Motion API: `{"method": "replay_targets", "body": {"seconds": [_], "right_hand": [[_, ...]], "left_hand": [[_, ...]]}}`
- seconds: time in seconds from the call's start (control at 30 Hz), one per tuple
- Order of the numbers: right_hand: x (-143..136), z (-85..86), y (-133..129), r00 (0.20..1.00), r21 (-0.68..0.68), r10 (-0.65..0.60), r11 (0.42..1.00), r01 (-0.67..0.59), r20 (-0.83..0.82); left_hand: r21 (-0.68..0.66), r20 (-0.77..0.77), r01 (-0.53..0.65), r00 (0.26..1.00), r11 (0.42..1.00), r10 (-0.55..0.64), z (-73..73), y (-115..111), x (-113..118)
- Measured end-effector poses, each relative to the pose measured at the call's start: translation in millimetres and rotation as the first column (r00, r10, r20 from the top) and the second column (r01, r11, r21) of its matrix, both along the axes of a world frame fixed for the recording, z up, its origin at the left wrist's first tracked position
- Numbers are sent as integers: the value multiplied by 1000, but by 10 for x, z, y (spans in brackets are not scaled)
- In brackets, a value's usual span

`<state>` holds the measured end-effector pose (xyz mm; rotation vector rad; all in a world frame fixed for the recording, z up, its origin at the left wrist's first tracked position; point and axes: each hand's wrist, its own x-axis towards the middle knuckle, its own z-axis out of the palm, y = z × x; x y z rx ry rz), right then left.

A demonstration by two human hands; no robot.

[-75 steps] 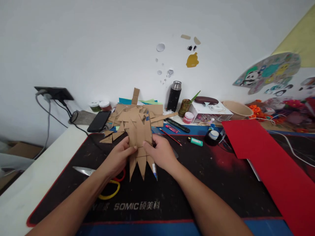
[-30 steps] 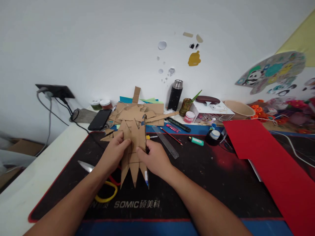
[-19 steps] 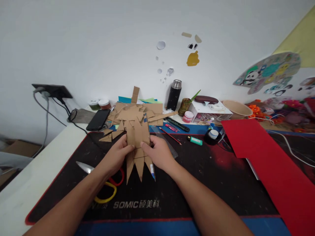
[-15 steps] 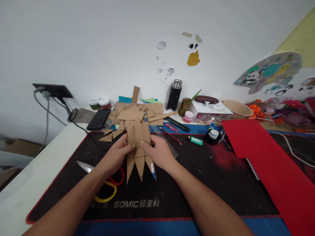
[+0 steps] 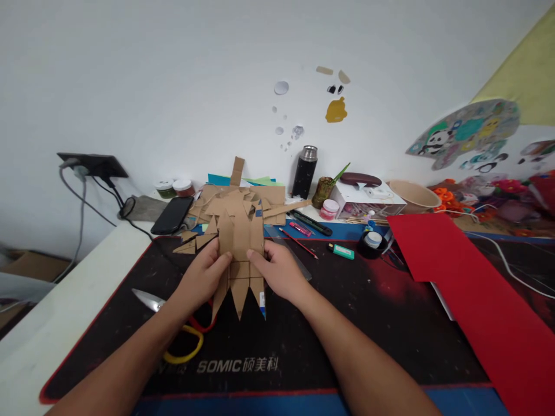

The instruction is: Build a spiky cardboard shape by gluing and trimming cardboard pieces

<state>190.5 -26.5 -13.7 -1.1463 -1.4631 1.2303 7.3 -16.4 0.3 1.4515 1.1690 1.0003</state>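
Between my two hands is a cardboard cutout [image 5: 241,237], its strips ending in points at the top and bottom. Lines cross its middle, and a white-and-blue label shows on the lower right point. My left hand [image 5: 207,270] grips the left edge, thumb on the front face. My right hand [image 5: 277,267] grips the right edge in the same way. Fingers behind the cardboard are hidden. Scissors [image 5: 184,345] with yellow and red handles lie on the black mat, partly under my left forearm.
Cardboard scraps [image 5: 273,199] pile up behind the cutout. A phone [image 5: 172,215] lies to the left. Further right are a black flask [image 5: 305,172], a box cutter [image 5: 310,222], a red pencil [image 5: 298,242], a green eraser [image 5: 341,251] and a red sheet [image 5: 459,289].
The lower left strip of the cutout has swung outward to the left. Both hands keep hold of the edges. The view has shifted slightly.
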Motion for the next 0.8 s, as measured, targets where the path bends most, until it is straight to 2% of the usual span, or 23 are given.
{"method": "replay_targets", "body": {"seconds": [0.1,0.2,0.3,0.47,0.6,0.8], "right_hand": [[-29,-4,-24,996,67,-55,997,49,75],[-62,23,-64,958,118,-134,987,107,251],[-88,61,-92,883,128,-174,983,131,437],[-118,111,-117,731,147,-192,981,126,655],[-122,160,-134,669,138,-180,984,116,721],[-87,183,-120,693,98,-120,993,72,711]], "left_hand": [[104,-154,1,988,995,15,-19,-2,5],[212,-340,-20,936,977,93,-48,-18,26],[267,-461,-25,874,963,151,-64,-44,62],[281,-592,-25,783,959,194,-82,-90,134],[289,-647,-32,731,957,219,-94,-120,168],[294,-682,-42,691,955,241,-57,-139,160]]}}
